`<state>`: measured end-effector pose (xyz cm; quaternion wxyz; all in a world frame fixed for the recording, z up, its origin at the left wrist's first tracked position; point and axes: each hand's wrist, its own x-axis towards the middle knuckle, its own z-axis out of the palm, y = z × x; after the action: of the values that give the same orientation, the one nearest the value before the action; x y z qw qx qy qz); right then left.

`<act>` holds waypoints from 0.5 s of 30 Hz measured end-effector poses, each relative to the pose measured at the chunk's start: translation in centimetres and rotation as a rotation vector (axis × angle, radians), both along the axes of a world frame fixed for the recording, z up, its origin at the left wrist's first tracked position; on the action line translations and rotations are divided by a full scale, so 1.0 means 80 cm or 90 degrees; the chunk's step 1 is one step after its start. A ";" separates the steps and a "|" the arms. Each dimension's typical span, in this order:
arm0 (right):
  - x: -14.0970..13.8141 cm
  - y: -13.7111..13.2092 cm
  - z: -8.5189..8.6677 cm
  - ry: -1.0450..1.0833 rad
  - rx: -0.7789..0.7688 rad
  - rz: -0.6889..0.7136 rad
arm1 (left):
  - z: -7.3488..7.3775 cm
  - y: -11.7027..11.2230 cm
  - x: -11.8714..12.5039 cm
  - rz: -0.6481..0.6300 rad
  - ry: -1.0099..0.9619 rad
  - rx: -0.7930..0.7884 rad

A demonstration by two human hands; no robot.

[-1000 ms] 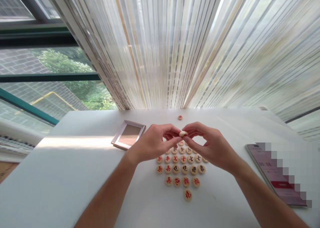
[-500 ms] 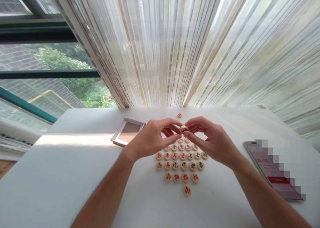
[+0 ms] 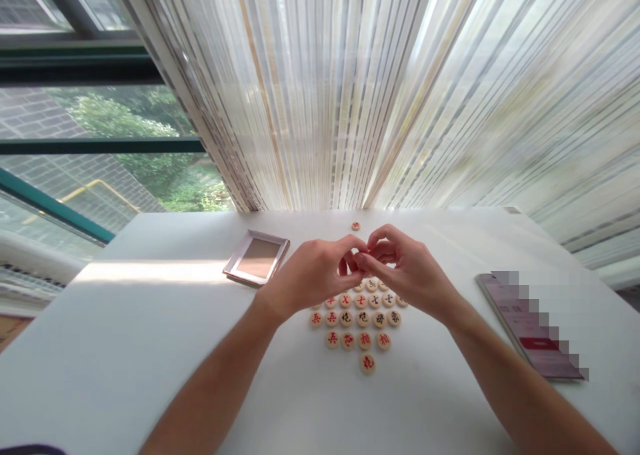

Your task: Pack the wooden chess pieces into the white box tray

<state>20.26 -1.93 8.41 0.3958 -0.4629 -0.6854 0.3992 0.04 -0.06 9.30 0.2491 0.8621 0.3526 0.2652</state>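
My left hand (image 3: 325, 268) and my right hand (image 3: 403, 265) meet at the fingertips above the table, thumbs and fingers curled in a pinch. Whatever lies between the fingertips is hidden by them. Below and nearer to me, round wooden xiangqi pieces (image 3: 363, 318) lie flat in close rows, marked with red or black characters; the far rows are partly covered by my hands. One red-marked piece (image 3: 368, 363) forms the near tip of the group. Beyond my fingers, a single red-marked piece (image 3: 355, 226) lies apart.
A shallow open box (image 3: 256, 256) lies left of my left hand. To the right is a phone (image 3: 530, 328), partly pixelated. The white table (image 3: 150, 348) ends at a striped curtain (image 3: 310, 108), with a window (image 3: 125, 115) on the left.
The xiangqi piece that showed between both hands' fingertips is now out of sight. My hands have drawn closer together, fingers touching. The view has shifted slightly.
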 end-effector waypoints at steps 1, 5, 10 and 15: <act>-0.001 -0.002 0.001 -0.004 -0.003 0.001 | 0.001 -0.003 0.000 0.004 0.011 0.006; -0.003 -0.017 0.005 -0.046 -0.003 0.040 | 0.004 -0.016 -0.004 0.008 0.040 -0.006; 0.003 -0.042 -0.006 -0.109 -0.020 0.107 | -0.008 -0.041 -0.023 -0.007 0.060 -0.063; 0.024 -0.063 -0.034 -0.153 0.007 0.085 | -0.043 -0.081 -0.045 0.025 0.096 -0.098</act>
<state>22.21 -7.01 5.66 0.2857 -0.4586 -0.7592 0.3628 -3.55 -6.54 5.87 0.2822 0.8510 0.4064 0.1763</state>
